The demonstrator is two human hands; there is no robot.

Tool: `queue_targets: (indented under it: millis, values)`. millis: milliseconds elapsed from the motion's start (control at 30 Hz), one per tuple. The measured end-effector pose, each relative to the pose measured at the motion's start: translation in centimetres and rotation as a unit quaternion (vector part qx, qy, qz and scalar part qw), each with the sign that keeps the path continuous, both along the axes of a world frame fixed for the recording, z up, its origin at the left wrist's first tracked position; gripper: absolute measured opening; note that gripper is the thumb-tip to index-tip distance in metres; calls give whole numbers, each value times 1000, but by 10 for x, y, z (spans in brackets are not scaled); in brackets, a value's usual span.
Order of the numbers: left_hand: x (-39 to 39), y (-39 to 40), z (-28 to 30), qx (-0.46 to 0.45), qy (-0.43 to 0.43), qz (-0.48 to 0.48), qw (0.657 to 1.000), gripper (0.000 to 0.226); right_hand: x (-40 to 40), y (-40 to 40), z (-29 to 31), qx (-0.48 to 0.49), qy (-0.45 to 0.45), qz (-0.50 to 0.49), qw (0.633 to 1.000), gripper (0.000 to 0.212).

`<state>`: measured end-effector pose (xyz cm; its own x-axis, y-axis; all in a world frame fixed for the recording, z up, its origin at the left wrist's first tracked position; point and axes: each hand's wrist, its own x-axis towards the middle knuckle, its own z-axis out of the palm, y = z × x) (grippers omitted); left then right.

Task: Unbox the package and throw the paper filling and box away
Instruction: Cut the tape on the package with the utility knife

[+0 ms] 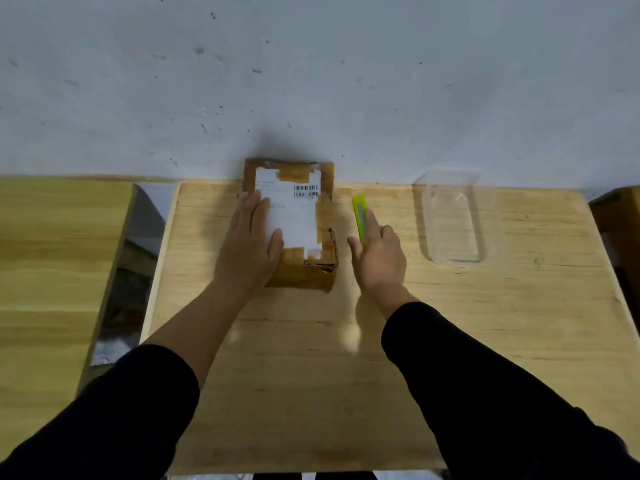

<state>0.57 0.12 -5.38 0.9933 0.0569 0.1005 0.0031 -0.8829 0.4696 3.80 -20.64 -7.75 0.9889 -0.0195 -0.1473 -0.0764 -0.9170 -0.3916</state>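
A taped brown cardboard package [313,271] with a white shipping label lies on the wooden table [294,358] close to the wall. My left hand [251,244] rests flat on its left half, fingers spread over the label. To the right of the package lies a yellow-green utility knife [359,213]. My right hand [379,258] lies over the knife's near end with a finger stretched along it and the fingers apart; no closed grip shows.
A clear plastic container [452,220] stands on the table to the right of the knife. A second wooden surface [52,254] sits to the left across a gap [128,271]. A dark wooden object [620,230] is at the far right edge.
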Motion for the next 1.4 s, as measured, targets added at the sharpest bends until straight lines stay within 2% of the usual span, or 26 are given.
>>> queue_targets:
  millis: [100, 233, 300, 400, 500, 733, 1067, 1133, 1333, 1400]
  values:
    - [-1, -1, 3, -10, 1, 0, 1000, 59, 1, 2, 12, 69, 20, -27, 997, 61]
    - [-3, 3, 8, -39, -2, 29, 999, 56, 7, 12, 40, 225, -2, -76, 971, 61]
    - [-3, 3, 10, -49, 2, 54, 997, 56, 9, 23, 54, 293, 10, -69, 953, 56]
    - [-2, 2, 4, -76, 23, 79, 994, 56, 7, 40, 56, 335, 44, -43, 940, 55]
    - [-1, 3, -2, -112, 31, 83, 990, 56, 6, 47, 49, 355, 46, -59, 932, 54]
    - [-13, -11, -1, -98, 20, 98, 990, 60, -2, 34, 50, 353, 55, -42, 933, 52]
    - [-136, -40, 6, -118, 51, 71, 989, 70, -132, 5, 59, 412, 73, -73, 905, 54]
    - [-157, -41, 6, -125, 56, 63, 989, 70, -158, 2, 61, 398, 74, -83, 910, 53]
    - [-169, -36, 7, -112, 60, 49, 991, 70, -185, -7, 60, 358, 76, -67, 928, 54]
    - [-170, -37, 8, -111, 57, 51, 991, 70, -186, -11, 62, 383, 114, -59, 915, 56]
